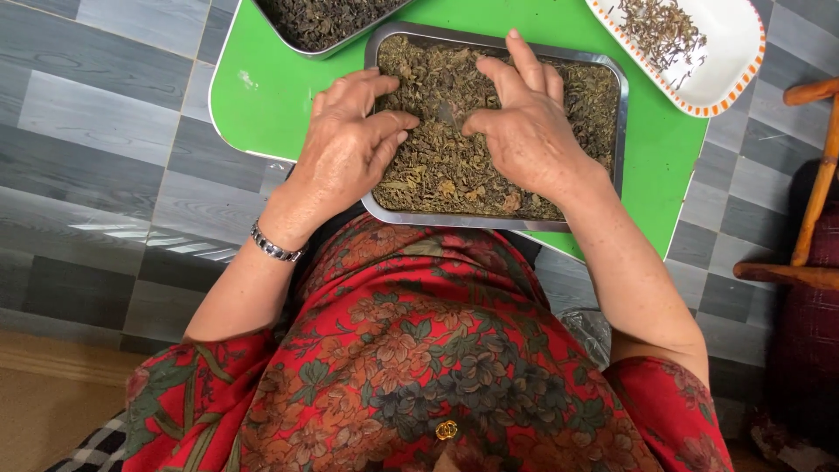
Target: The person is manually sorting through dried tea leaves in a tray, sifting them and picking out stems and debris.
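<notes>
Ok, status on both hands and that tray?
Left hand and right hand both flat on dried leaves in metal tray. Nothing pinched visibly. Nothing blocking; second tray, white dish aside.

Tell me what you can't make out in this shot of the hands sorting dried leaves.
Head view only:
- Second metal tray: cut off by the top edge.
- White dish: its top is cropped.
- Whatever lies under the left hand and right hand: their palms cover part of the near tray of leaves.
- Wooden chair: cut by the right edge.
</notes>
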